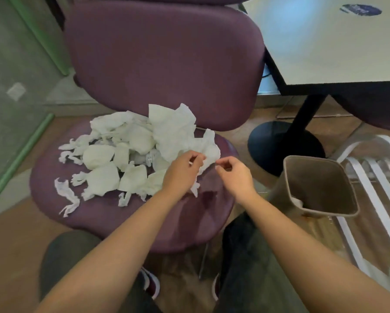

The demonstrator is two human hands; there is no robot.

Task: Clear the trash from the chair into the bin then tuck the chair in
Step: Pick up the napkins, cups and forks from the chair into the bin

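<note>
- Fingers of your left hand [185,168] are curled and pinch the edge of a big crumpled napkin [180,132] at the right side of the pile.
- Fingers of your right hand [233,172] are curled in, thumb near the fingertips, just beside the same napkin. You seem to hold nothing in it, but it is hard to be sure.
- Most of the trash sits on the seat of the chair [122,213]: many white wads and torn strips [67,199], spread from the middle out to the left edge.
- Something clear and plastic [150,158] peeks out of the middle of the pile. I cannot tell what it is.
- Your bin [320,188] stands on the floor just to the right of the chair, tipped a little toward you, with a bit of white already at the bottom.
- Use both hands to scoop. Bunch the big napkin into a ball first, so it does not flap open and drop bits.
- Grab a few wads with it each time. Small handfuls are safer than one huge one.
- Carry each handful low and straight over the bin mouth, then let go.
- Watch the thin strips at the left edge. They are light and could slide off onto the floor.
- Leave the chair alone until the seat has no paper on it. The table [325,53] it tucks under is behind and to the right.
</note>
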